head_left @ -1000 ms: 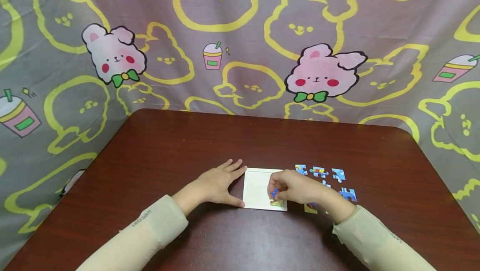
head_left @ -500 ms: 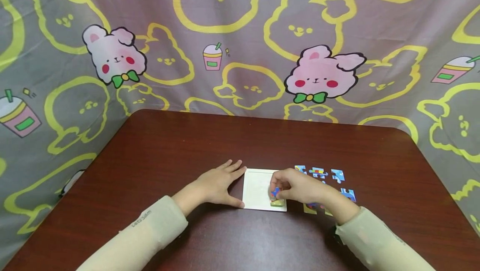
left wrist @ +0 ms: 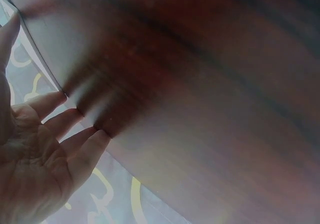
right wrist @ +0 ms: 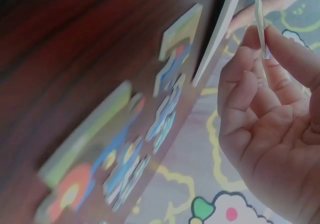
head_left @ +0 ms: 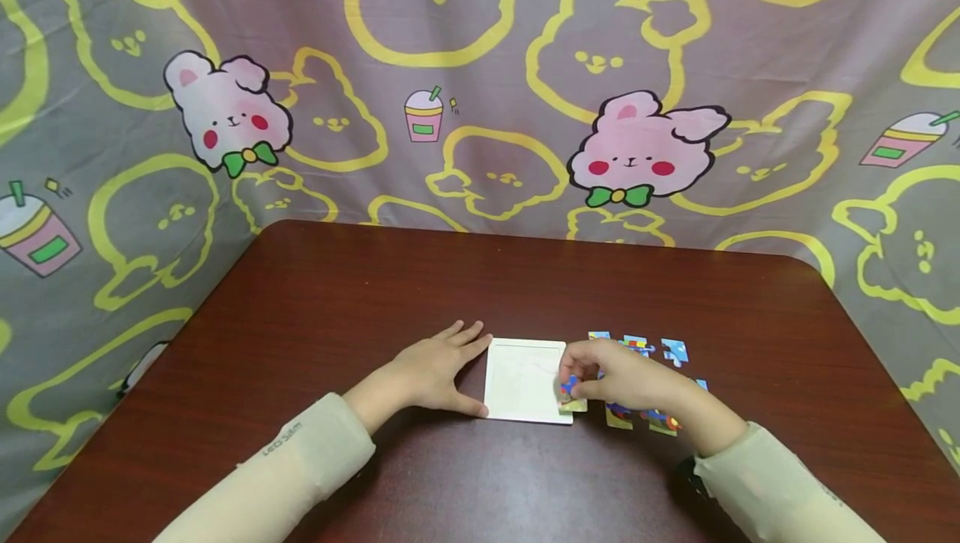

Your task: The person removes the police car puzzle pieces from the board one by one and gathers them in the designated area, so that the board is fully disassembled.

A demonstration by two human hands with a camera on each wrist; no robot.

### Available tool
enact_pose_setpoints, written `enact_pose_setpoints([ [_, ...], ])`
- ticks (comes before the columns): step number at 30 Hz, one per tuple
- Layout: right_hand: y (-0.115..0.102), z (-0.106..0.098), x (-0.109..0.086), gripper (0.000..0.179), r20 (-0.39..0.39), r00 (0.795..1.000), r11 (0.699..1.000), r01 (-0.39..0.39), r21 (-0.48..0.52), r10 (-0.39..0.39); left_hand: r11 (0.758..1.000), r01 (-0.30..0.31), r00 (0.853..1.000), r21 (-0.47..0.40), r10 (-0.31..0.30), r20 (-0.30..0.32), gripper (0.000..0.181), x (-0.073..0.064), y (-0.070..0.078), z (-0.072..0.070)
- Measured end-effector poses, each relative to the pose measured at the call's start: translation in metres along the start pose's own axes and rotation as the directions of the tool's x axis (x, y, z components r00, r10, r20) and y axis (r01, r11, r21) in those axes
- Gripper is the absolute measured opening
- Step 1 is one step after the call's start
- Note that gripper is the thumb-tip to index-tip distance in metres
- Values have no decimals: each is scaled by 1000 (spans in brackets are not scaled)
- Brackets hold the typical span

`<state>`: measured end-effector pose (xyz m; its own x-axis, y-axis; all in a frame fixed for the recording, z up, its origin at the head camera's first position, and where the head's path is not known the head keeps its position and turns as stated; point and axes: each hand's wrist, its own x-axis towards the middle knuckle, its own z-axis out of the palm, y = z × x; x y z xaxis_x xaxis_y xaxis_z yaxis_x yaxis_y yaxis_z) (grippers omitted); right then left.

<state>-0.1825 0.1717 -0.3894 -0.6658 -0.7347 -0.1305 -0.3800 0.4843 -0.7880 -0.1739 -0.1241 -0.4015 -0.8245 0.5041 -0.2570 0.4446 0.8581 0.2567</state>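
Note:
My right hand (head_left: 611, 372) pinches a jigsaw puzzle piece (head_left: 576, 405) between thumb and fingers, over the right edge of a white square puzzle tray (head_left: 523, 383). In the right wrist view the piece (right wrist: 260, 31) shows edge-on, raised off the table, and the tray's rim (right wrist: 219, 36) lies beyond it. My left hand (head_left: 435, 372) is spread at the tray's left side, thumb and index finger at its left corners. Its straight fingers touch the tabletop in the left wrist view, where the palm (left wrist: 37, 164) shows. Loose puzzle pieces (head_left: 663, 423) lie right of the tray, partly hidden by my right hand and forearm.
A dark brown table (head_left: 420, 293) with rounded far corners carries everything. Behind and beside it hangs a patterned curtain (head_left: 495, 109) with printed rabbits. One blue puzzle piece (head_left: 674, 350) lies at the far right of the group.
My right hand has moved right with the puzzle piece, from inside the tray's lower right corner to over its right edge. The left hand stays where it was.

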Motion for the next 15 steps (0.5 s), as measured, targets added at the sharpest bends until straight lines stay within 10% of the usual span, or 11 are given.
enact_pose_setpoints([
  [15,20,-19,-43,11,-121,992,999,30,-40,-35,1000,-3,1000,4,3,1,104,0,-1,0],
])
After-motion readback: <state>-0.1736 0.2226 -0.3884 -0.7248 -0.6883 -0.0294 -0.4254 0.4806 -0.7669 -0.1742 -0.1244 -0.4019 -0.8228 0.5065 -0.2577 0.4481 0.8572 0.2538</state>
